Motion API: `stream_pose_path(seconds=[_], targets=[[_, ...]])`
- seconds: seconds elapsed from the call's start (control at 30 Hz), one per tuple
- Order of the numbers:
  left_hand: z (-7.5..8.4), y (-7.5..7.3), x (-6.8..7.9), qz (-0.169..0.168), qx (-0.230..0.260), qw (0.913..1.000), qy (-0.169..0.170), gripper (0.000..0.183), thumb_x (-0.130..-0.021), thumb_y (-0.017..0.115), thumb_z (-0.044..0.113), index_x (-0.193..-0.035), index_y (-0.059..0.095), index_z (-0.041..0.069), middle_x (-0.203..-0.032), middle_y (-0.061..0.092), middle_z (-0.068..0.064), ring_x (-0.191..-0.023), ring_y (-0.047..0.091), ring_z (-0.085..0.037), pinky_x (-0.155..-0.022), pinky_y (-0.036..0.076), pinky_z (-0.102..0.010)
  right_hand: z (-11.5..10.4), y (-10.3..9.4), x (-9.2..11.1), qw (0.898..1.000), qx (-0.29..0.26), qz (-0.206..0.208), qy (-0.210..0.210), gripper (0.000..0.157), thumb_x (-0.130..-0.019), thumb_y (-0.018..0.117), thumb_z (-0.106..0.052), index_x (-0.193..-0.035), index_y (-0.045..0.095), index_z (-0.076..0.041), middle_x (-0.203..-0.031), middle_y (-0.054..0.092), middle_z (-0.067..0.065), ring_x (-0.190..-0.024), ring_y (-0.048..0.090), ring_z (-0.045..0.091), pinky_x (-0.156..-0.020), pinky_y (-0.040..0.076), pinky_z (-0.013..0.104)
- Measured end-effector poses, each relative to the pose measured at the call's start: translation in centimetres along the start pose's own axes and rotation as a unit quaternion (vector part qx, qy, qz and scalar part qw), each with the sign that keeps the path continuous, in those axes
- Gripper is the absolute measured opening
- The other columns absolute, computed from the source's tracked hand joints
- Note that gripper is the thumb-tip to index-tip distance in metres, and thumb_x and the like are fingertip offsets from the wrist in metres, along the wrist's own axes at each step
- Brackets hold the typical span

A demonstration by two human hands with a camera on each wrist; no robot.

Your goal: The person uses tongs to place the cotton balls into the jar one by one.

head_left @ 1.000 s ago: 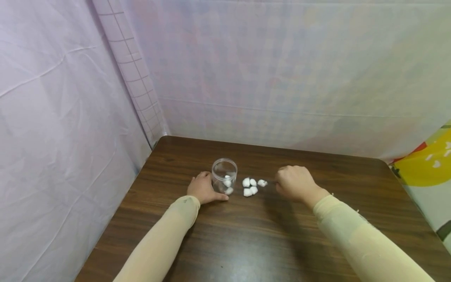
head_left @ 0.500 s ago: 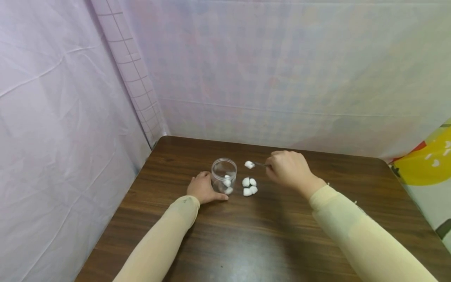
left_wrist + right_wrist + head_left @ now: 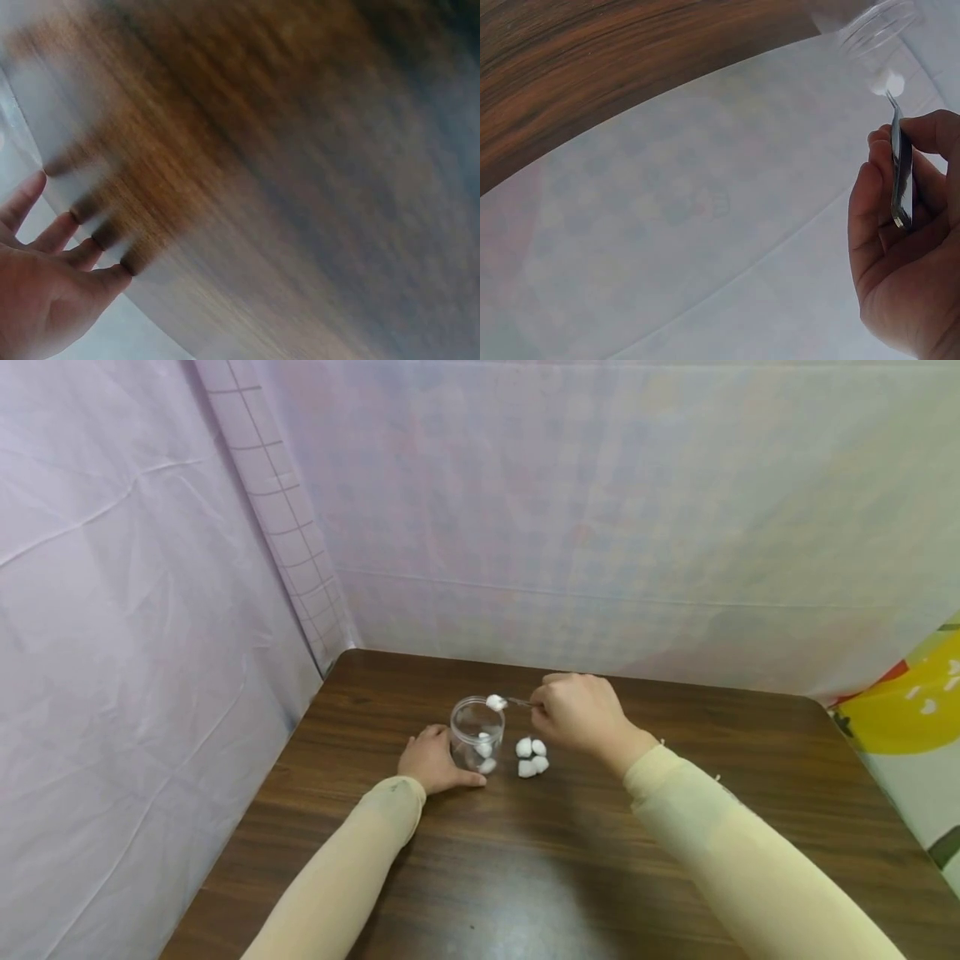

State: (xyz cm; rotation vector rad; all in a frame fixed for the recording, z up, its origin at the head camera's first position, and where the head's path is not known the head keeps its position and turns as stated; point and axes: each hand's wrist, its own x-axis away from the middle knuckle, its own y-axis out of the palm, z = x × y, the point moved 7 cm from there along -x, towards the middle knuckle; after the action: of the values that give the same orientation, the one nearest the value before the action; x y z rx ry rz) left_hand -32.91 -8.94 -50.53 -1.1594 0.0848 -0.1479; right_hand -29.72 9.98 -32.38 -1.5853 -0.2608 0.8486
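A clear jar (image 3: 477,720) with a few cotton balls inside stands upright on the table. My left hand (image 3: 432,762) holds its left side, thumb across the front near the base and fingers behind; in the left wrist view several fingertips touch the tabletop. My right hand (image 3: 581,710) pinches metal tweezers (image 3: 902,172) between thumb and fingers. Their tips grip a cotton ball (image 3: 496,702), which is over the right part of the jar's rim in the head view. Right of the jar, several loose cotton balls (image 3: 532,757) lie close together.
The dark wooden table (image 3: 480,860) ends at a white patterned curtain (image 3: 585,527) behind and a white sheet (image 3: 135,693) on the left. A yellow printed panel (image 3: 915,693) hangs at the right.
My right hand lifts a cotton ball in the tweezers from the table beside the others and carries it left to the jar's rim. The left hand and jar stay put.
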Motion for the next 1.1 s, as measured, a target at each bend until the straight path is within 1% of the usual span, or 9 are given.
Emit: stream_pose_path(seconds=[0.27,0.53,0.77,1.1], targets=[[0.0,0.1,-0.2,0.004,-0.004,1.0,0.001,0.108,-0.06,0.08,0.076,-0.139,0.056,0.007,-0.144,0.05,-0.012,-0.135,0.044,-0.029,-0.116,0.025,-0.056,-0.6,0.8,-0.3,1.0,-0.002,0.002,-0.016,0.013,-0.079,0.065,-0.009,-0.07,0.069,-0.018,-0.067,0.051,-0.008,-0.05,0.043,0.01,-0.04,0.039,0.029],[0.2,-0.1,0.0,0.003,0.007,1.0,-0.004,0.107,-0.06,0.081,0.073,-0.139,0.056,0.006,-0.144,0.05,-0.013,-0.135,0.043,-0.029,-0.116,0.025,-0.056,-1.0,1.6,-0.3,1.0,-0.006,-0.01,-0.019,0.016,-0.078,0.065,-0.008,-0.067,0.066,-0.018,-0.067,0.052,-0.008,-0.049,0.042,0.009,-0.039,0.037,0.027],[0.2,-0.1,-0.1,0.005,0.003,1.0,-0.002,0.107,-0.059,0.081,0.074,-0.138,0.056,0.006,-0.143,0.051,-0.013,-0.134,0.044,-0.03,-0.115,0.026,-0.056,-1.2,2.3,-0.3,1.0,0.001,-0.016,-0.023,0.011,-0.078,0.067,-0.011,-0.071,0.07,-0.017,-0.067,0.052,-0.008,-0.049,0.042,0.009,-0.039,0.037,0.028],[0.3,0.0,-0.1,0.005,-0.001,1.0,0.0,0.109,-0.058,0.08,0.076,-0.139,0.056,0.006,-0.143,0.051,-0.013,-0.134,0.044,-0.03,-0.115,0.026,-0.056,-1.2,2.8,-0.1,0.999,0.01,-0.027,-0.022,0.01,-0.079,0.068,-0.012,-0.072,0.072,-0.018,-0.065,0.051,-0.009,-0.048,0.042,0.009,-0.037,0.037,0.027]])
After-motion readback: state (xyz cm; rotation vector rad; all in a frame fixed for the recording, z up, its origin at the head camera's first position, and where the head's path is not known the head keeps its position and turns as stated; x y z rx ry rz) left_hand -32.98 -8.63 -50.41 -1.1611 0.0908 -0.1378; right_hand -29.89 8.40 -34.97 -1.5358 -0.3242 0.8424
